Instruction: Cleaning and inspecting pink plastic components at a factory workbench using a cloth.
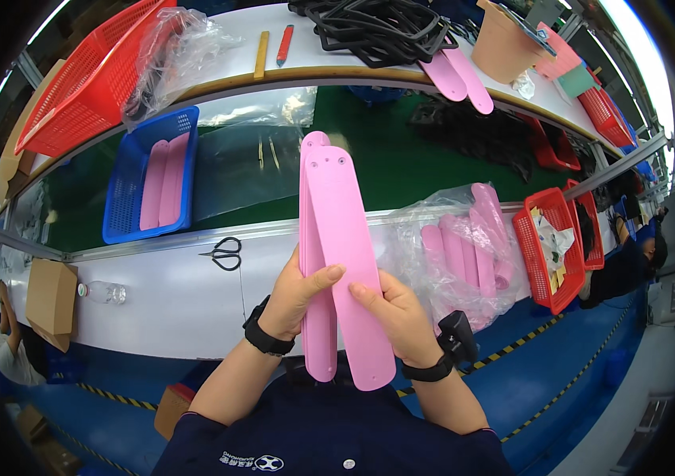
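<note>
Both hands hold 2 pink straps (pixel 337 238) upright over the bench edge (pixel 155 293), fanned apart at the lower ends, so both faces show. Left hand (pixel 294 297): thumb pressed across the front, fingers curled behind. Right hand (pixel 397 313): thumb pinching the front strap. Bag of straps (pixel 464 246) just right; scissors (pixel 225 254) left.

Clear plastic bag (pixel 464 254) of pink strips, right; brown cardboard box (pixel 50 300), left.
</note>
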{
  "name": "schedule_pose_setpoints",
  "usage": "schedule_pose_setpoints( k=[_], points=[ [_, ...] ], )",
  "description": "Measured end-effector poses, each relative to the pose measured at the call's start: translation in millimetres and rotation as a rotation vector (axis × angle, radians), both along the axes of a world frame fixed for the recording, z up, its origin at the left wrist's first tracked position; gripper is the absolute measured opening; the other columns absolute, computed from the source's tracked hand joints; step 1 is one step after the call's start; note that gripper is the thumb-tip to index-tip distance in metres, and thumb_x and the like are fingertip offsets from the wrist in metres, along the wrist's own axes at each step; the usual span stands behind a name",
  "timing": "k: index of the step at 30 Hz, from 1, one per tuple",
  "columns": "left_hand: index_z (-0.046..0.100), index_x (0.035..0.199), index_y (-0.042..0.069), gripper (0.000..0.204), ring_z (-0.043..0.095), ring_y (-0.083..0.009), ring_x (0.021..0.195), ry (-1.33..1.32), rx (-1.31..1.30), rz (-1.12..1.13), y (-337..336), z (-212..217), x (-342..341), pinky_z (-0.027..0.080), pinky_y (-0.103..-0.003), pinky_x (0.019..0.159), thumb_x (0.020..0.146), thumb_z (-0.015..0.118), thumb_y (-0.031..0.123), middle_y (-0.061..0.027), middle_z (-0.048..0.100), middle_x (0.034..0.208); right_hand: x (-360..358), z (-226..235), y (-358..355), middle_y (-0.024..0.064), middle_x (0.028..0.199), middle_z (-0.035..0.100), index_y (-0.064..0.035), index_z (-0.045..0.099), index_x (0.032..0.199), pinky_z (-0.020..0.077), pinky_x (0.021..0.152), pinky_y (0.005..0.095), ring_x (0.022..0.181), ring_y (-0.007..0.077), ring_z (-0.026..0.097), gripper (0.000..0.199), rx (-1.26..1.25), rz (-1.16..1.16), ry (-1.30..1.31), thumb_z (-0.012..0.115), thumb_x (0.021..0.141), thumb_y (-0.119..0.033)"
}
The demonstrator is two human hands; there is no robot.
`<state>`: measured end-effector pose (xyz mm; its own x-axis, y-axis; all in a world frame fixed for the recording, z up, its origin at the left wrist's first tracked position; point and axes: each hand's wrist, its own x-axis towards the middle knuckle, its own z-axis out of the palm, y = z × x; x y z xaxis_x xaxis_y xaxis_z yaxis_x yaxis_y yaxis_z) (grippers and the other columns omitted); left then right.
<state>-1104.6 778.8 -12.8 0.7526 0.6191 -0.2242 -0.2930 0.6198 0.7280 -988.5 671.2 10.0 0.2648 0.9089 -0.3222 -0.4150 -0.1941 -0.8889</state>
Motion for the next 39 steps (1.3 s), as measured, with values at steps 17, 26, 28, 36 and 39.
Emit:
schedule_pose_setpoints(
  k=[17, 26, 28, 36, 39],
  points=[
    [0.045, 0.117, 0.005, 0.039, 0.058, -0.0171, 0.08, -0.012, 0.055, 0.487, 28, 7, -13, 0.051, -0.03, 0.07, 0.082, 0.059, 0.012, -0.0103, 0.057, 0.098, 5, -32, -89, 0.004, 0.079, 0.063, -0.0006, 0.064, 0.089, 0.0456, 0.054, 0.0212, 0.062, 0.0088, 0.06, 0.021, -0.511, 0.424, -0.14, 0.068, 0.084, -0.021],
    [0.044, 0.114, 0.004, 0.034, 0.059, -0.0179, 0.078, -0.061, 0.081, 0.454, 19, 18, -6, 0.052, -0.03, 0.068, 0.083, 0.058, 0.011, -0.0112, 0.057, 0.095, 0, 3, -61, 0.0033, 0.091, 0.062, 0.0009, 0.057, 0.115, 0.0455, 0.071, 0.0217, 0.078, 0.0076, 0.055, 0.029, -0.011, -0.007, 0.049, 0.06, 0.091, -0.015],
    [0.044, 0.114, 0.003, 0.035, 0.059, -0.0182, 0.079, -0.061, 0.088, 0.45, 18, 19, -6, 0.052, -0.03, 0.068, 0.083, 0.058, 0.012, -0.0111, 0.057, 0.094, -7, 13, -54, 0.0024, 0.09, 0.061, 0.0012, 0.058, 0.113, 0.0447, 0.072, 0.0212, 0.078, 0.0069, 0.054, 0.029, -0.065, 0.042, -0.021, 0.06, 0.09, -0.017],
    [0.044, 0.114, 0.003, 0.035, 0.059, -0.0185, 0.079, -0.043, 0.14, 0.471, 11, 28, -6, 0.052, -0.031, 0.068, 0.083, 0.057, 0.011, -0.0117, 0.057, 0.096, -15, 15, -39, -0.002, 0.082, 0.057, -0.0001, 0.061, 0.097, 0.039, 0.066, 0.019, 0.075, 0.0034, 0.049, 0.023, -0.1, 0.05, 0.006, 0.065, 0.088, -0.02],
    [0.043, 0.116, 0.003, 0.036, 0.059, -0.0187, 0.079, -0.021, 0.184, 0.49, 9, 33, -8, 0.052, -0.031, 0.068, 0.083, 0.056, 0.011, -0.0121, 0.057, 0.097, -12, 16, -37, 0.0059, 0.101, 0.062, 0.0052, 0.057, 0.113, 0.0443, 0.082, 0.0231, 0.092, 0.0097, 0.057, 0.033, -0.139, 0.065, 0.059, 0.066, 0.084, -0.009]
  ],
)
